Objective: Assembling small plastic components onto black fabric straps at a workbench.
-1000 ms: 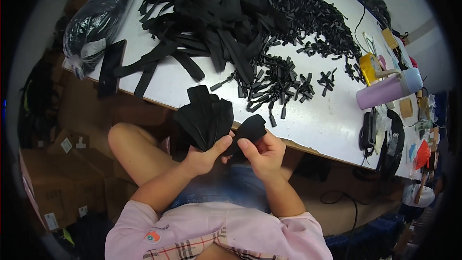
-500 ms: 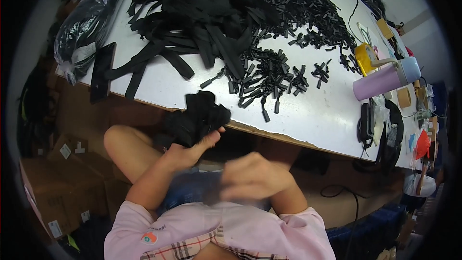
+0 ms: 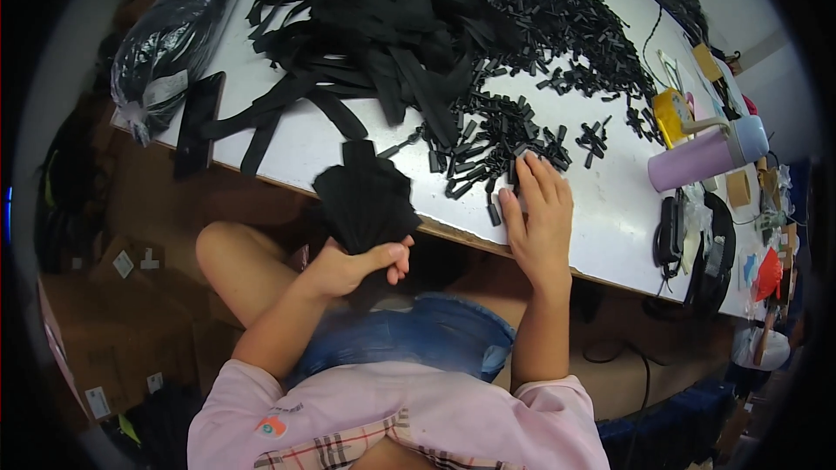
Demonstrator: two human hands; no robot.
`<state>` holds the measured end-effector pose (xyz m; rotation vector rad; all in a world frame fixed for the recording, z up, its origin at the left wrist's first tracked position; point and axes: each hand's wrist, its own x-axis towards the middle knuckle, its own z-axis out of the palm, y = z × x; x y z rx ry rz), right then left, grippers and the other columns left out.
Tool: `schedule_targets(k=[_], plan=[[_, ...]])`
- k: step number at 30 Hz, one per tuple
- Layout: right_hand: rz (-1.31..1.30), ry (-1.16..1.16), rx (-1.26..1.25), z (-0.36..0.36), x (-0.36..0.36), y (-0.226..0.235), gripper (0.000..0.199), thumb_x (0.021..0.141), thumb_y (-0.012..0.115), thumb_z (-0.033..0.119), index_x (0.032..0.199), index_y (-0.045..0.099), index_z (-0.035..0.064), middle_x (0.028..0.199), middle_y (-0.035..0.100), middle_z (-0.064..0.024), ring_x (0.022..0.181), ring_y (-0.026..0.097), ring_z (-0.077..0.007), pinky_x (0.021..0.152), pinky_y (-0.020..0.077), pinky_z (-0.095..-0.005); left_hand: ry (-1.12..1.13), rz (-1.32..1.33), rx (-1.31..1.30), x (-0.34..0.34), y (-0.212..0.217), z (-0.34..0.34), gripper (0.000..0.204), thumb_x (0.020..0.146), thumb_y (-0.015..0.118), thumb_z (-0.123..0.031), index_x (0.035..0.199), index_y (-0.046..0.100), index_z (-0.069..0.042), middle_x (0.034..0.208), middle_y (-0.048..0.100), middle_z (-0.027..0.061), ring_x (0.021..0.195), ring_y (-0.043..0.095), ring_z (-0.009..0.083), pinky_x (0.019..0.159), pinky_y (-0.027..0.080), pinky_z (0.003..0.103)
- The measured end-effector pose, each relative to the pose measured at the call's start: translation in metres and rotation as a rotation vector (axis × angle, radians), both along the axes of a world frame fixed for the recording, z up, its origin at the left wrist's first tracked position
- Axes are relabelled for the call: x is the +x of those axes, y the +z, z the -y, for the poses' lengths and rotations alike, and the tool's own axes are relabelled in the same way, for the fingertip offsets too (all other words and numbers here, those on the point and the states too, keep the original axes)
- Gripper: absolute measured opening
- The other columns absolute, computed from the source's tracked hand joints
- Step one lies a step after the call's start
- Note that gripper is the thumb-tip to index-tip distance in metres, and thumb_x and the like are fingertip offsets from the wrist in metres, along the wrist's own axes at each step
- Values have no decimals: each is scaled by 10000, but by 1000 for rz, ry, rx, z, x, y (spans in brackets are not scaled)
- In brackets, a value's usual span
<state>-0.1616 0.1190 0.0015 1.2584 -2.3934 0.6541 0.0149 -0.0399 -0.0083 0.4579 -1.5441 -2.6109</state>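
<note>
Bundle (image 3: 364,204): it is of black fabric, spread like a fan at the upper end; it is in the left hand, and in this view it overlaps the near edge of the table.
Left hand (image 3: 357,265): it is closed around the narrow lower end of the bundle, the thumb lying across the front.
Right hand (image 3: 542,222): it is open, palm down, the thumb apart from the fingers; the fingertips are at the near side of the small pile, and how firmly they touch it I cannot tell.
Small pile (image 3: 488,135): short black pieces, lying loosely in many directions on the table.
Table (image 3: 601,226): white, with a worn brown edge toward the person.
Strips (image 3: 374,26): a big black heap behind the bundle, some ends hanging toward the near edge.
Large pile (image 3: 566,26): many similar black pieces, farther back, to the right of the strips.
Left end: a dark phone-like slab (image 3: 200,126) lies near a filled plastic bag (image 3: 178,43).
Right end: a lilac bottle (image 3: 692,163) lies beside a yellow item (image 3: 670,117); a tape roll (image 3: 738,189) is near.
Floor: brown cartons (image 3: 131,331) stand at the left.
</note>
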Motion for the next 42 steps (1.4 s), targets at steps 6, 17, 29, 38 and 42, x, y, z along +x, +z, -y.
schedule_targets(k=[6, 17, 29, 38, 42], plan=[[380, 326, -465, 12, 53, 19, 307, 650, 624, 24, 950, 563, 0, 918, 536, -140, 804, 511, -247, 704, 417, -293, -25, 22, 106, -1, -4, -17, 186, 752, 576, -80, 901, 513, 11, 630, 468, 22, 467, 408, 80, 471, 414, 220], [1429, 386, -738, 13, 86, 12, 31, 743, 580, -7, 769, 568, -19, 682, 564, -44, 587, 523, -65, 505, 412, -179, 133, -117, -102, 1, -5, -24, 242, 731, 635, -136, 926, 521, -50, 792, 490, 5, 672, 468, 76, 593, 392, 206], [822, 522, -435, 11, 80, 4, 18, 742, 546, -13, 741, 557, -27, 611, 541, -52, 508, 475, -58, 433, 361, -183, 161, -308, -732, 5, -2, -25, 154, 748, 595, -104, 878, 584, -21, 718, 539, 47, 632, 517, 140, 565, 420, 238], [6, 156, -183, 36, 65, 13, 165, 681, 622, 106, 834, 594, 52, 789, 548, -47, 587, 451, -150, 517, 363, -260, 305, -4, -552, 9, -8, -21, 158, 789, 580, -132, 905, 546, -30, 870, 532, 26, 820, 496, 116, 742, 401, 233], [-41, 92, -66, 43, 58, 4, 230, 623, 646, 119, 847, 604, 90, 853, 537, -27, 638, 441, -195, 565, 358, -296, 382, -21, -463, 6, -11, -23, 170, 777, 576, -76, 930, 534, -16, 879, 534, 22, 808, 501, 104, 729, 408, 219]])
